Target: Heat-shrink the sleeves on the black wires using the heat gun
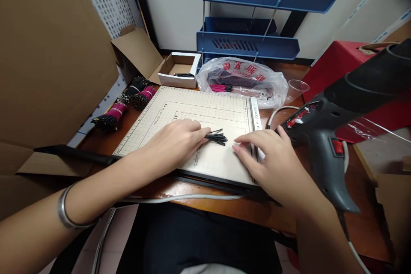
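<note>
Through the head camera I have a cutting board (205,107) printed with grid lines and paper sizes spread before me on the wooden table (366,227), and I read the clock around its middle, with 12 at the far side. My left hand (183,139), a metal bracelet (62,209) on its wrist, lies over the middle and pinches a small bunch of thin black strands (218,138) between thumb and fingers — the loose ends fan out toward 3 o'clock, just right of the centre. My right hand (269,156) hangs slack at 3 to 4 o'clock, thumb and forefinger parted, their tips near those ends but apart from them; whether it rests on the board's edge strip (256,115) I cannot tell. Beyond it, at 3 o'clock, stands a dark heat gun (335,109) with a red switch (338,146), in front of a red case (340,62). At 2 o'clock I see a clear plastic cup (297,87), and at 1 o'clock a plastic bag (279,87) with pink-and-black pieces (221,88) in it, a blue tray rack (272,47) behind. A small white-edged box (176,80) sits at 11, tied pink-and-black bundles (117,111) lie at 10, and a black handle (80,154) points out toward 8 or 9 — while a pale cable (192,197) runs along 6 o'clock.
</note>
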Available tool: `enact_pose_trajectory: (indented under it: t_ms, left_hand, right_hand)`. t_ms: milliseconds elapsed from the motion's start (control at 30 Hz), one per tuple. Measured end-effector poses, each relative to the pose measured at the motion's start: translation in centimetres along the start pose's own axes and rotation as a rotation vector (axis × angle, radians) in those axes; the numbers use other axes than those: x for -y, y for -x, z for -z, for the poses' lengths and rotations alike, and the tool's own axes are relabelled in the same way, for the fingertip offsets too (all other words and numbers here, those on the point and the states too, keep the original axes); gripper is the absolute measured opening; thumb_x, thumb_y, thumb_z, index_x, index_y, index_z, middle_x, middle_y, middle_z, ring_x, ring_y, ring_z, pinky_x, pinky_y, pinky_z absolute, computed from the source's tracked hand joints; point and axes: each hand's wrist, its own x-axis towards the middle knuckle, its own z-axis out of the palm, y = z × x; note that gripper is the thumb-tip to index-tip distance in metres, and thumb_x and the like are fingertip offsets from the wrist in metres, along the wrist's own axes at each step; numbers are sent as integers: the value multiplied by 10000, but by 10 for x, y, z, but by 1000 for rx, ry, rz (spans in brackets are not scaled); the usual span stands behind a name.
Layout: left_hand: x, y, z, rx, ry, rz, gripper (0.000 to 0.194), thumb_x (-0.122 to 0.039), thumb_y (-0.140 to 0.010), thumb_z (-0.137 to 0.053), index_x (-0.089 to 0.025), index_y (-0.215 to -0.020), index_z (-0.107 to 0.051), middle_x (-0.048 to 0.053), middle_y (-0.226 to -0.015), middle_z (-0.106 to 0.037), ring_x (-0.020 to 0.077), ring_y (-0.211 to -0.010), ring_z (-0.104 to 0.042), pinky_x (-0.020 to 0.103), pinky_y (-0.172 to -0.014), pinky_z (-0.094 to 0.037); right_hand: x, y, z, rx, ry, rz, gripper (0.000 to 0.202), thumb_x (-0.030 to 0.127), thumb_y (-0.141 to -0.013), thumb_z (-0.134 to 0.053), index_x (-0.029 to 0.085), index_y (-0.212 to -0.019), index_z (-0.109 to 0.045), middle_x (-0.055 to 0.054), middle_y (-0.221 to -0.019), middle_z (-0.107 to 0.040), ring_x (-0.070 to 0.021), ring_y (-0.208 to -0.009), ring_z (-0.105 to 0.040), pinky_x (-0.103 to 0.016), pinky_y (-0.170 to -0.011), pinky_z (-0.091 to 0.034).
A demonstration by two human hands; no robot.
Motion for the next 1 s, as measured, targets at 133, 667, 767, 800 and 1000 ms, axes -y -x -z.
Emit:
enact_pose_trajectory:
  t_ms: [133, 667, 767, 800, 1000]
  left_hand:
    - [-6, 11, -10, -87, -153, -85, 301, -290, -1067, -437, -141, -1193, -667, 78, -882, -666, 213, -791, -604, 316, -705, -476]
    - [176, -65, 46, -151, -145, 515, 469, -385, -994, -417, -186, -1283, -728, 84, -1135, -741, 270, -1071, -649, 329, -950, -463]
    - [211, -106, 36, -63, -126, 477, 447, -357, -960, -456, -173, -1237, -755, 81, -1165, -755, 271, -1084, -657, 315, -945, -473]
    - [220, -117, 32, -36, -119, 461, 445, -359, -956, -458, -177, -1227, -760, 77, -1176, -757, 268, -1090, -659, 306, -947, -473]
    - [254, -149, 14, 150, -63, 366, 410, -374, -913, -521, -217, -1197, -773, 48, -1126, -784, 212, -1018, -682, 247, -913, -475]
  right_hand:
    - [-8, 17, -1, -128, -32, -10, 100, 327, -954, -625, 258, -987, -689, -6, -1034, -727, -222, -1039, -646, -634, -1188, -251]
    - [-47, 79, -47, -503, -819, -466, 507, 461, -897, -669, 226, -1333, -561, -136, -1441, -599, -303, -1304, -606, -482, -1108, -495]
    - [-55, 82, -49, -467, -820, -417, 509, 435, -901, -673, 220, -1347, -554, -148, -1438, -607, -306, -1314, -605, -462, -1101, -510]
    - [-58, 83, -50, -453, -805, -394, 500, 425, -904, -671, 220, -1346, -557, -147, -1435, -612, -302, -1309, -611, -444, -1090, -522]
    - [-59, 85, -60, -523, -761, -330, 437, 412, -940, -601, 243, -1343, -583, -122, -1399, -645, -283, -1282, -634, -396, -1044, -559]
